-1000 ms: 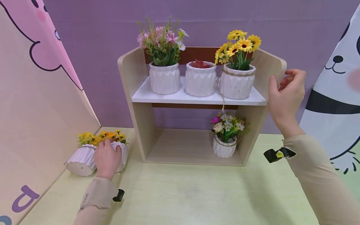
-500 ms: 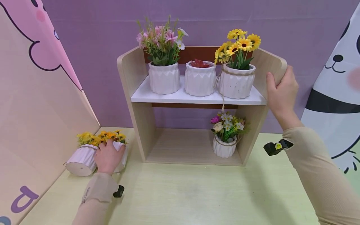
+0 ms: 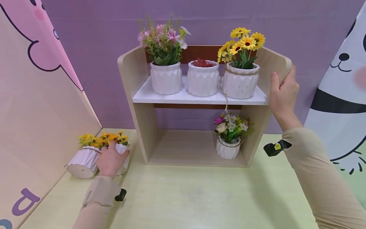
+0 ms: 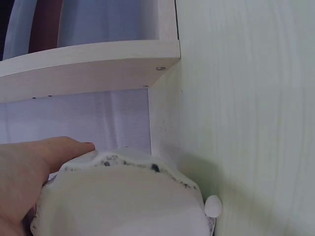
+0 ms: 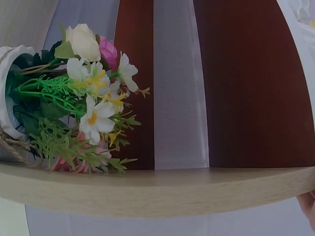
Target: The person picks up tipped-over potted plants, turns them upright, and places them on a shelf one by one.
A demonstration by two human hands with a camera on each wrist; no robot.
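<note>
My left hand [image 3: 110,160] grips a white flowerpot [image 3: 124,162] with orange-yellow flowers [image 3: 110,137], lying tipped on the table at the left. In the left wrist view the thumb lies along the edge of this pot [image 4: 128,204], whose pale base faces the camera; the other fingers are mostly hidden. Touching its left side is a second tipped white flowerpot [image 3: 83,162] with yellow flowers. My right hand [image 3: 283,97] holds the right side panel of the wooden shelf [image 3: 263,127], thumb in front and fingers behind the edge.
Three white pots stand on the upper board: pink flowers [image 3: 166,79], a red succulent [image 3: 203,81], yellow daisies [image 3: 240,83]. A small pot of mixed flowers [image 3: 227,150] stands at the lower right. A printed panel [image 3: 51,117] borders the table's left side.
My right hand has moved left and closed round the shelf's side panel. My left thumb has spread to the right over the pot, which stays in place.
</note>
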